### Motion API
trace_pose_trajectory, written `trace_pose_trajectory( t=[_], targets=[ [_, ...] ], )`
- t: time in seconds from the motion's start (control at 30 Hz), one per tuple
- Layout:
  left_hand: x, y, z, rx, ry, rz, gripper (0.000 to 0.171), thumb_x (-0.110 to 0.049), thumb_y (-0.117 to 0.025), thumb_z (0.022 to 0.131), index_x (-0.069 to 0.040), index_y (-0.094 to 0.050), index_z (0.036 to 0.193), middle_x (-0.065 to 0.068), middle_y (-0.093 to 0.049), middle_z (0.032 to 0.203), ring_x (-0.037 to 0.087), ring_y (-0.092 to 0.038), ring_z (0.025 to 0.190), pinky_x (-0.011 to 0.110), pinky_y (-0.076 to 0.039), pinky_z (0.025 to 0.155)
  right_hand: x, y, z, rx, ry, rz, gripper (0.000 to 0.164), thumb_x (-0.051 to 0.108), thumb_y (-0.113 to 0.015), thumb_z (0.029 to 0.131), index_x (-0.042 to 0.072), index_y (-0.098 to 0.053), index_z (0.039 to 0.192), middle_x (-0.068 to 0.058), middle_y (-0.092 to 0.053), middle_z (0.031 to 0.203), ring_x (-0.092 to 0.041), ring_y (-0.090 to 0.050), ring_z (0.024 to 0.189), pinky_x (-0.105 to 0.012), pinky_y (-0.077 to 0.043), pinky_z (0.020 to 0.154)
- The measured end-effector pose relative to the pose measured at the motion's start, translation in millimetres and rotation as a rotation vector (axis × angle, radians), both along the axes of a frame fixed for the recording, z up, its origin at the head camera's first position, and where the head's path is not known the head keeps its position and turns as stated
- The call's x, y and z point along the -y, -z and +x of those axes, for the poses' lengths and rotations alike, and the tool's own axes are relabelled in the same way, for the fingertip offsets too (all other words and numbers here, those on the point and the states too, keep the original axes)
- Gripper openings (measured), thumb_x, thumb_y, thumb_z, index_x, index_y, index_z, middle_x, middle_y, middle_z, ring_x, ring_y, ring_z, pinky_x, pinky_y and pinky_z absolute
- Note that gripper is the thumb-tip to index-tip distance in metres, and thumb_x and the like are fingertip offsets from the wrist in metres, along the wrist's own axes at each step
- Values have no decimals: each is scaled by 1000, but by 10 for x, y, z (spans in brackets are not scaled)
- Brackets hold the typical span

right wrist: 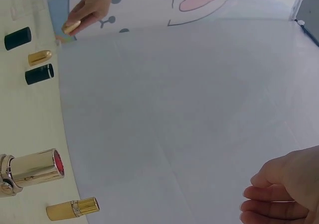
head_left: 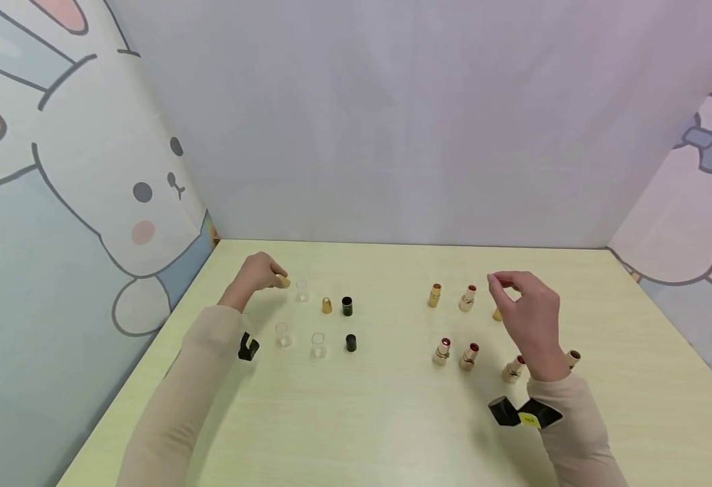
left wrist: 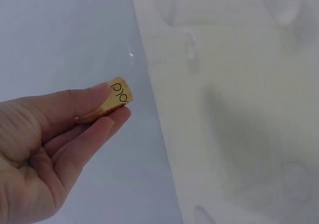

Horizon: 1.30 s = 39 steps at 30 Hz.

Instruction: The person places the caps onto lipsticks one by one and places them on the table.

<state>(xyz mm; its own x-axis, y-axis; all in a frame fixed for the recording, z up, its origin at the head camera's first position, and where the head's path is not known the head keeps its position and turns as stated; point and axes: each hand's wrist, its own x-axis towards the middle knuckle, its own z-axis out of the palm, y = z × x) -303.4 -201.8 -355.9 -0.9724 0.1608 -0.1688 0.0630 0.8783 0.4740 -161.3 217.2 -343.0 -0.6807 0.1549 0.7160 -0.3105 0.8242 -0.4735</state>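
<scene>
In the head view my left hand [head_left: 257, 272] is at the table's far left, pinching a gold lipstick cap [head_left: 283, 281] above the tabletop. Dark lettering shows on that cap [left wrist: 118, 94] in the left wrist view, where thumb and fingertips grip it. A clear cap [head_left: 302, 291] stands just right of this hand. My right hand [head_left: 531, 314] hovers over the right side with its fingers loosely bent and nothing in them. Below it a gold lipstick [head_left: 497, 315] is partly hidden; another lipstick [head_left: 513, 369] stands nearer me, by the wrist.
Two more clear caps [head_left: 319, 345], a second gold cap [head_left: 327, 306] and two black caps [head_left: 346, 306] stand left of centre. Several uncapped lipsticks [head_left: 442, 352] stand on the right. A pale curtain [head_left: 405, 135] rises behind the table [head_left: 356, 419]; printed panels [head_left: 88, 169] flank it.
</scene>
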Motion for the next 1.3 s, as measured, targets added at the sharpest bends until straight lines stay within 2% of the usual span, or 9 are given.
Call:
trace_pose_trajectory(
  t=[0.2, 0.3, 0.43, 0.57, 0.67, 0.93, 1.2, 1.27, 1.3],
  targets=[
    [-243, -260, 208, 0, 29, 127, 36, -23, -68, 84, -4, -66, 113, 16, -66, 109, 29, -65, 94, 38, -53, 79, -11, 24, -18, 2, -1, 4, 13, 8, -65, 83, -4, -69, 85, -18, -68, 78, -29, -62, 73, -18, -38, 68],
    [-369, -347, 319, -42, 53, 194, 38, -28, -67, 84, -7, -65, 115, 14, -67, 107, 27, -66, 93, 38, -53, 80, -26, 28, -15, 4, 2, -1, 13, 8, -65, 83, -4, -69, 85, -17, -68, 78, -30, -62, 74, -14, -37, 68],
    [-511, -405, 451, -99, 53, 364, 37, -29, -67, 84, -10, -65, 116, 12, -68, 106, 22, -66, 92, 36, -52, 81, -35, 20, -2, 59, -5, -13, 15, 10, -65, 84, -3, -70, 87, -17, -69, 81, -28, -63, 75, -11, -37, 68],
    [-649, -433, 566, -118, 57, 529, 32, -24, -69, 82, -10, -68, 111, 10, -69, 105, 19, -65, 95, 34, -51, 84, -55, -45, -23, 212, -51, -26, 18, 17, -63, 86, 1, -71, 91, -13, -70, 84, -12, -61, 71, -11, -41, 64],
    [-734, -446, 635, -121, 74, 567, 29, -21, -70, 82, -9, -68, 108, 11, -68, 105, 20, -65, 95, 34, -52, 84, -75, -126, -95, 341, -111, -18, 22, 24, -61, 88, 4, -71, 94, -11, -71, 85, -4, -57, 69, -16, -44, 63],
    [-811, -472, 698, -122, 103, 570, 28, -20, -69, 82, -7, -68, 107, 12, -68, 105, 21, -66, 95, 33, -53, 83, -97, -252, -368, 697, -238, -39, 32, 34, -56, 91, 8, -70, 100, -10, -71, 90, -22, -63, 85, -32, -47, 75],
    [-785, -487, 714, -119, 107, 613, 27, -18, -69, 83, -7, -68, 107, 12, -68, 105, 20, -66, 96, 33, -53, 83, 69, -28, -699, 982, -244, -67, 41, 31, -60, 88, -2, -65, 111, -19, -68, 104, -28, -65, 93, -41, -51, 85],
    [-780, -494, 729, -115, 103, 615, 26, -18, -69, 83, -7, -68, 107, 12, -68, 105, 20, -66, 96, 32, -53, 83, 125, 56, -751, 1010, -217, -67, 36, 29, -63, 86, -2, -69, 102, -19, -69, 99, -26, -65, 86, -40, -52, 80],
    [-776, -496, 737, -115, 105, 611, 27, -18, -69, 83, -7, -67, 107, 12, -68, 105, 20, -66, 96, 32, -53, 83, 151, 98, -775, 1022, -203, -70, 31, 28, -64, 85, -1, -71, 90, -17, -70, 90, -24, -64, 77, -37, -52, 75]
  ],
)
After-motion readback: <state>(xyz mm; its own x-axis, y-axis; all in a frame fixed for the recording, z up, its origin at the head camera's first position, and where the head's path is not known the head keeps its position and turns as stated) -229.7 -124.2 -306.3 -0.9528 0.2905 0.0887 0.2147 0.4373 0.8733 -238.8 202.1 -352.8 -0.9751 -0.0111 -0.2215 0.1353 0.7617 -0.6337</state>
